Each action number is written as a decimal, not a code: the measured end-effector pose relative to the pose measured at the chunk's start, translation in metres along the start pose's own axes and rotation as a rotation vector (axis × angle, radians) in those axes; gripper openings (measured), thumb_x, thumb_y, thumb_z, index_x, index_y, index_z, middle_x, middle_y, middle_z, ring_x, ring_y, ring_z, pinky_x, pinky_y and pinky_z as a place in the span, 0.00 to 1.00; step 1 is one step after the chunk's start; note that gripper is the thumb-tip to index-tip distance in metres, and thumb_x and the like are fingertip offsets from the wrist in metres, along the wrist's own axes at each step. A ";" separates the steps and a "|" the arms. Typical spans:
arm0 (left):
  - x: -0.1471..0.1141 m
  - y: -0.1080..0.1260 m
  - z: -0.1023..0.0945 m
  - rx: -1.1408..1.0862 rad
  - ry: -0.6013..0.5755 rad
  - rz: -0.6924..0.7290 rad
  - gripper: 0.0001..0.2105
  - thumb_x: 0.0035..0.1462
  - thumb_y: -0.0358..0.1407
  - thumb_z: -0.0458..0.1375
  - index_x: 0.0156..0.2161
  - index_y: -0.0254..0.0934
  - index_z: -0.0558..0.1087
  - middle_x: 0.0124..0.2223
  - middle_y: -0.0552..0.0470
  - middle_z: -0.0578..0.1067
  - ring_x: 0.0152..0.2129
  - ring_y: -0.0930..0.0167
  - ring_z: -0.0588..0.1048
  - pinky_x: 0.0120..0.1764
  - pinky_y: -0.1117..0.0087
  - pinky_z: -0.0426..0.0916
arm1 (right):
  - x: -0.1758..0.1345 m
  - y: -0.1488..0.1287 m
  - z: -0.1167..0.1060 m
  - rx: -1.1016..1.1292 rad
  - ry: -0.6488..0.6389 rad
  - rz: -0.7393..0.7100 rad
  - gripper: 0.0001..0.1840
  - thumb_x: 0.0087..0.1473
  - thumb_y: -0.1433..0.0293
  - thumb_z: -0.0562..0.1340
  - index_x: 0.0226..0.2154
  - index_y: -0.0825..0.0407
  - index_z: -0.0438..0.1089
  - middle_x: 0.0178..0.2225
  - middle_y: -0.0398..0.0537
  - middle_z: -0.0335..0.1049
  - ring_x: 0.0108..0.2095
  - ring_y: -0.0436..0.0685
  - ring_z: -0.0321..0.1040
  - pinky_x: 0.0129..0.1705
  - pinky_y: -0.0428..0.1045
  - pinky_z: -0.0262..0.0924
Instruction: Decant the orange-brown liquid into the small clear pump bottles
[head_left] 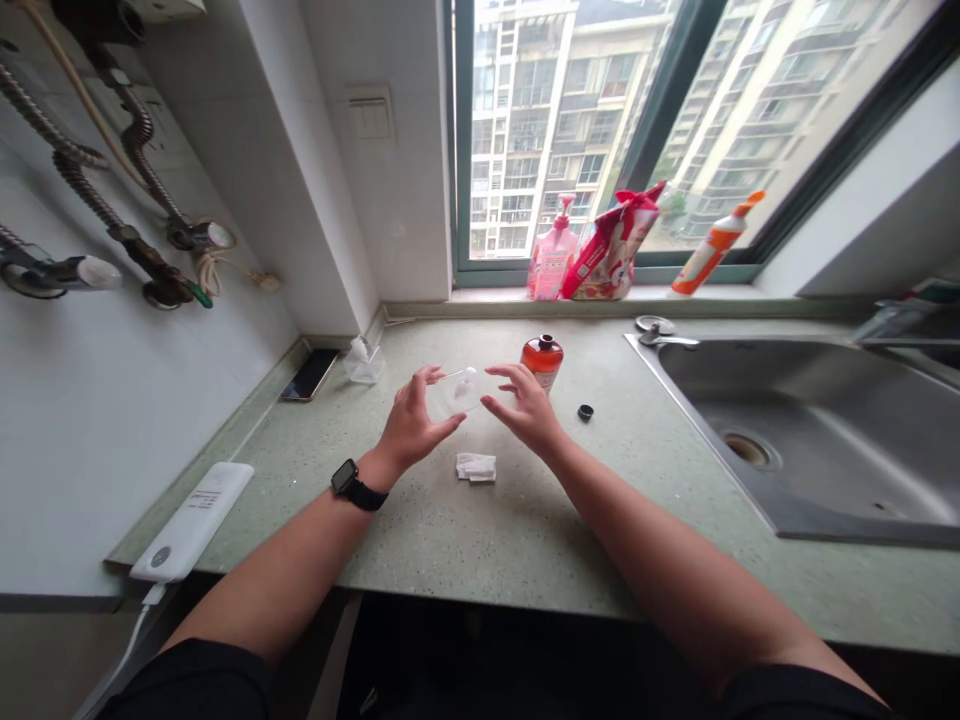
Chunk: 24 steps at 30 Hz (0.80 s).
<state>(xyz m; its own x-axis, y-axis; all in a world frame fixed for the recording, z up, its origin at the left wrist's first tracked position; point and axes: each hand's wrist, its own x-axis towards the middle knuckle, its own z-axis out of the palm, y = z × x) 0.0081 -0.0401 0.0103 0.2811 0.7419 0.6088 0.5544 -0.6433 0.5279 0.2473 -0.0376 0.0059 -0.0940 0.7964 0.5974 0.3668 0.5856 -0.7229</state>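
My left hand (412, 422), with a black watch on its wrist, grips a clear plastic case (448, 396) by its left side, thumb below and fingers above. The case is see-through, with rounded corners, and is raised over the counter. Close to its right edge, my right hand (526, 405) has its thumb and fingers apart; I cannot tell whether a fingertip touches the case. Just behind the right hand stands an uncapped reddish-brown bottle (541, 356), its lower part partly hidden. A black cap (585, 412) lies to its right. Below the case rests a folded white tissue (476, 467).
A small clear tub (364, 364) with white tissue and a dark phone (310, 375) are at the back left. A white power bank (193, 520) with a cable lies at the left edge. The steel sink (750, 510) is right. A pink pump bottle (553, 258) stands on the sill.
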 end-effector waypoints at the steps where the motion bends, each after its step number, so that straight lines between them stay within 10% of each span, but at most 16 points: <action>1: 0.003 0.005 0.008 0.022 -0.012 0.041 0.39 0.58 0.47 0.72 0.67 0.42 0.59 0.59 0.40 0.77 0.57 0.53 0.76 0.61 0.45 0.68 | 0.002 0.000 0.002 -0.011 0.015 -0.003 0.22 0.59 0.50 0.69 0.51 0.44 0.76 0.51 0.53 0.75 0.55 0.64 0.72 0.52 0.61 0.75; 24: 0.000 -0.008 0.036 -0.126 -0.065 0.102 0.35 0.61 0.44 0.70 0.68 0.43 0.62 0.61 0.41 0.77 0.59 0.56 0.77 0.62 0.49 0.72 | -0.012 0.013 0.004 -0.154 0.133 -0.053 0.14 0.56 0.55 0.74 0.41 0.43 0.80 0.53 0.52 0.76 0.55 0.65 0.73 0.58 0.65 0.70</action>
<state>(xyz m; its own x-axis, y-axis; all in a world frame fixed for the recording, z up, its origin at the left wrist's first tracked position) 0.0321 -0.0279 -0.0151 0.3829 0.6795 0.6258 0.4192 -0.7315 0.5378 0.2493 -0.0388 -0.0119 0.0021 0.7319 0.6814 0.5024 0.5883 -0.6336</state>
